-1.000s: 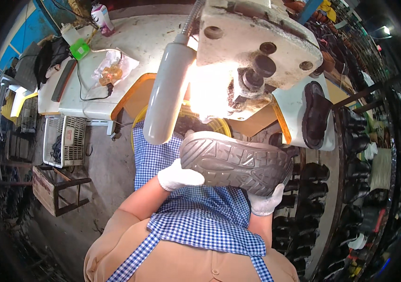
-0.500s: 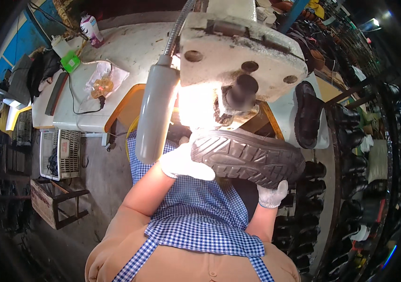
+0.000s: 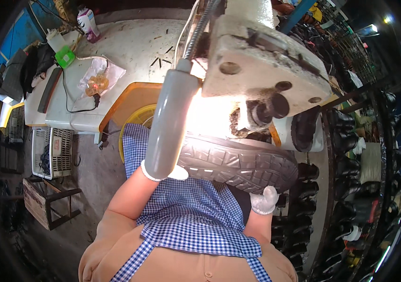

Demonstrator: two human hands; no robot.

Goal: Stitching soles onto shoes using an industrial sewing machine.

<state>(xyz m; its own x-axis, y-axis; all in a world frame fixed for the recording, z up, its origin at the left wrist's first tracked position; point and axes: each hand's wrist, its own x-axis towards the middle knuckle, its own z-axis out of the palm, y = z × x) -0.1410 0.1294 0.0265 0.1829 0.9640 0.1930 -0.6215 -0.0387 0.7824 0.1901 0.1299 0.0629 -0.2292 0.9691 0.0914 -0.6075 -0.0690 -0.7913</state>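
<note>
A black shoe (image 3: 238, 162) lies sideways under the white machine head (image 3: 266, 61), its treaded sole turned toward me. My left hand (image 3: 179, 173), in a white glove, grips the shoe's left end; the grey tube lamp (image 3: 170, 124) covers most of its fingers, leaving the thumb in sight. At the other end my right hand (image 3: 264, 201), gloved too, holds the lower edge with its thumb up against the sole and the other fingers hidden behind. Glare from the lamp washes out the spot where the shoe's upper edge meets the machine.
Another black shoe (image 3: 305, 128) rests on the table right of the machine. Racks of dark shoes (image 3: 344, 162) line the right side. A white plastic basket (image 3: 52, 152) and a wooden stool (image 3: 50, 202) stand at left. Purple-and-white bottle (image 3: 88, 24) and plastic bag (image 3: 101, 77) are on the tabletop (image 3: 134, 51).
The shoe has tilted, showing more of its sole, and sits slightly left and lower beneath the machine. My left hand has slipped partly behind the lamp. The whole view has shifted a little.
</note>
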